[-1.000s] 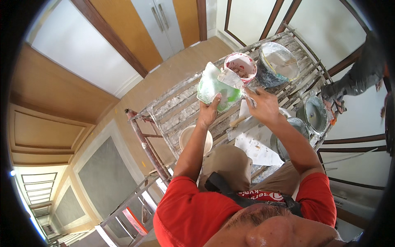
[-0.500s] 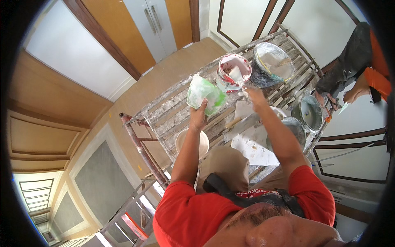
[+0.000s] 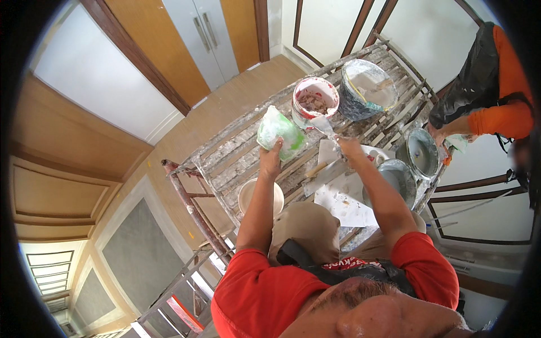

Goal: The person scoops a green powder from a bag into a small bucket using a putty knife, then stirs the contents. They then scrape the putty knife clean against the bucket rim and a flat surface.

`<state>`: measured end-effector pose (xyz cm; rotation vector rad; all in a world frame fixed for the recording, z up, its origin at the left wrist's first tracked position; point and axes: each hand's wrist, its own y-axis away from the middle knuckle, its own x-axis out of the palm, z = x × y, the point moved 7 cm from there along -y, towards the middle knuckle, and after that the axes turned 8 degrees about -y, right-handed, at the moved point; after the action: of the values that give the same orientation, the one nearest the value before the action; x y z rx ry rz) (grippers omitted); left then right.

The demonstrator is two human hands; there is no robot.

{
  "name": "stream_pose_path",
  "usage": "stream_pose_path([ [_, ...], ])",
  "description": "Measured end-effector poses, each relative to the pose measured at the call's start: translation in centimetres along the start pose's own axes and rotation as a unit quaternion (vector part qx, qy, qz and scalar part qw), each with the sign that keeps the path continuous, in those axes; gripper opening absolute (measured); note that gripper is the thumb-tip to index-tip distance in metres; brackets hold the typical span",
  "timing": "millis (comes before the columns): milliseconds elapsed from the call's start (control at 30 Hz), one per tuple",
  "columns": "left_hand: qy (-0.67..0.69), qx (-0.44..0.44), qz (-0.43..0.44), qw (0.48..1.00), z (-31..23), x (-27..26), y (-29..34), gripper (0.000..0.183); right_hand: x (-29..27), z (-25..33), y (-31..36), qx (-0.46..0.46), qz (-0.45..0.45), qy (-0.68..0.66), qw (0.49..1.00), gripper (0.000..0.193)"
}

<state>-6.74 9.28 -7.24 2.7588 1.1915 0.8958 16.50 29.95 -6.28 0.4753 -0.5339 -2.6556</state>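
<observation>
My left hand (image 3: pixel 271 160) grips a green plastic piece (image 3: pixel 296 147) thickly coated with white paste; its full shape is hidden under the paste. A putty knife (image 3: pixel 323 125) is held in my right hand (image 3: pixel 350 149), its blade pointing up and left. The blade is close to the near wall of a white and red bucket (image 3: pixel 300 119), which has reddish-brown lumpy stuff inside. Right of that bucket stands a larger, paste-stained bucket (image 3: pixel 354 106) holding pale material and a stick-like tool.
The slatted scaffold platform (image 3: pixel 222 169) is crusted with paste. A white bowl (image 3: pixel 244 192) sits by my knee. Two grey buckets (image 3: pixel 402 151) stand to the right, near smeared white sheets (image 3: pixel 332 211). Another person (image 3: pixel 472 79) in orange and dark clothes works at far right.
My right hand has drawn the putty knife out of the white and red bucket, toward me and the green plastic piece. The other person's arm has shifted near the grey bucket.
</observation>
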Motion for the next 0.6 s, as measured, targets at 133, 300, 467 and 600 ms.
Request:
stream_pose_path([
  [133, 0.05, 0.009, 0.009, 0.999, -1.3, -0.9, 0.3, 0.044, 0.3, 2.9, 1.9, 0.042, 0.067, 0.15, 0.985, 0.045],
  [300, 0.03, -0.022, -0.017, 0.999, -1.9, 0.0, -0.5, 0.039, -0.4, 7.7, 6.3, -0.413, -0.017, 0.218, 0.884, 0.04],
  [467, -0.145, 0.073, 0.006, 0.987, -3.0, 1.2, 0.4, 0.03, 5.5, 11.9, 16.1, -0.429, 0.046, 0.307, 0.848, 0.043],
  [600, -0.28, 0.172, 0.043, 0.943, -4.5, 6.0, 0.3, 0.028, 6.6, 14.5, 17.4, -0.411, 0.003, 0.376, 0.831, 0.042],
])
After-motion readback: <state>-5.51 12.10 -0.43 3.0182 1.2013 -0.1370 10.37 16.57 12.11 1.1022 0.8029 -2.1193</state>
